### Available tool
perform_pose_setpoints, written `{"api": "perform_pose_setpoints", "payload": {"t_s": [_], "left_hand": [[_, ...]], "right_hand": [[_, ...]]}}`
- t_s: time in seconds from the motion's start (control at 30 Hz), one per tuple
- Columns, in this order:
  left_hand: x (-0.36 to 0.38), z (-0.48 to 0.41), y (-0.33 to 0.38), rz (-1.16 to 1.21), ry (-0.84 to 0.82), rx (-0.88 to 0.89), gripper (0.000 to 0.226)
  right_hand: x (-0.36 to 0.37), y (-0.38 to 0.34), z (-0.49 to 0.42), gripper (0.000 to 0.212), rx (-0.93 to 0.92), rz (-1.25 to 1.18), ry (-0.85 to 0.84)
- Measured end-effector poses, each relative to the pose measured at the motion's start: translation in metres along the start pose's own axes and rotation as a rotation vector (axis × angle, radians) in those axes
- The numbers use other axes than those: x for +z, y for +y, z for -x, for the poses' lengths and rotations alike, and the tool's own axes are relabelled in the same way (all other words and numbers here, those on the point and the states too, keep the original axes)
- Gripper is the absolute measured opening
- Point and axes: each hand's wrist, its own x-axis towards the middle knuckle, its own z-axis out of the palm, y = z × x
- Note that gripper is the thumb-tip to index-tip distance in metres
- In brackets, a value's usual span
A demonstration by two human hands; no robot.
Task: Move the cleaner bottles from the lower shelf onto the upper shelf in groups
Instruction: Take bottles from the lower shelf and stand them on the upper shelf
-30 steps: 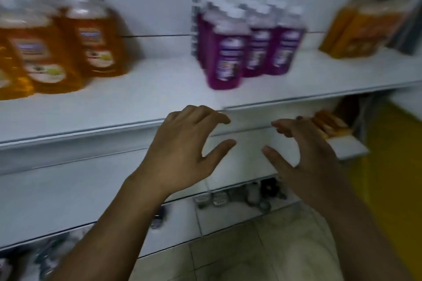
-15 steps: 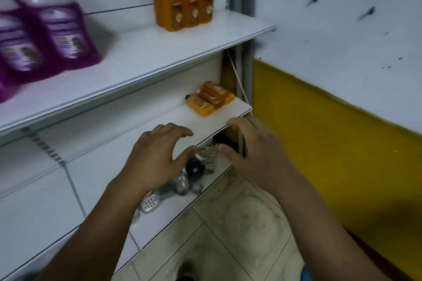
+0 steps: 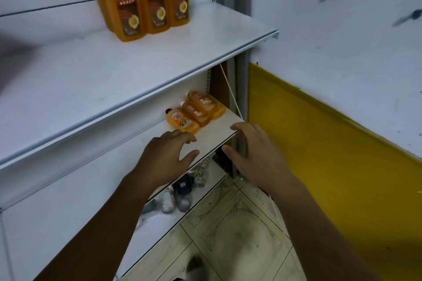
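White shelving point(image 3: 114, 80): left hand point(image 3: 164, 155) spread, empty. Bottles point(image 3: 194, 113) lie on the lower shelf point(image 3: 215, 136) just beyond its fingertips, left of the right hand point(image 3: 258, 155), whose fingers are equally empty. Reaching step, I judge; next, both hands must close round the group.

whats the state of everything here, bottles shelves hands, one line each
tall orange plastic bottles: upright, in a row at the back of the white upper shelf
small orange plastic bottles: lying flat, side by side on the white lower shelf, untouched
left hand: open, empty, over the lower shelf, just short of the small bottles
right hand: open, empty, at the lower shelf's front corner
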Motion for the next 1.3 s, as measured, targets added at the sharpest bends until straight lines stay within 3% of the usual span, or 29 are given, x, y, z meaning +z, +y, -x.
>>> {"api": "perform_pose_setpoints", "payload": {"t_s": [0.2,0.5,0.63,0.73,0.9,1.03,1.1,1.2,1.3], "left_hand": [[0.028,-0.046,-0.023,-0.011,-0.034,-0.133,0.036],[0.095,-0.085,-0.040,0.107,-0.088,-0.608,0.043],[0.127,-0.111,-0.049,0.365,-0.018,-0.860,0.056],[0.151,-0.131,-0.061,0.504,0.087,-1.004,0.065],[0.185,-0.161,-0.088,0.634,0.208,-1.088,0.082],[0.201,-0.182,-0.109,0.691,0.295,-1.119,0.091],[0.206,-0.192,-0.114,0.709,0.325,-1.134,0.084],[0.211,-0.204,-0.119,0.647,0.302,-1.144,0.057],[0.213,-0.205,-0.125,0.648,0.292,-1.151,0.059]], "right_hand": [[0.022,0.037,-0.081,0.048,0.043,-0.164,-0.082],[0.061,0.114,-0.205,0.029,0.152,-0.539,-0.162],[0.092,0.152,-0.246,0.059,0.302,-0.594,-0.288],[0.117,0.164,-0.268,0.070,0.289,-0.571,-0.322],[0.174,0.179,-0.305,0.099,0.113,-0.436,-0.302],[0.205,0.181,-0.335,0.122,0.098,-0.361,-0.298],[0.211,0.178,-0.340,0.120,0.115,-0.351,-0.318],[0.216,0.178,-0.343,0.107,0.150,-0.360,-0.352],[0.218,0.183,-0.346,0.106,0.171,-0.350,-0.391]]}}
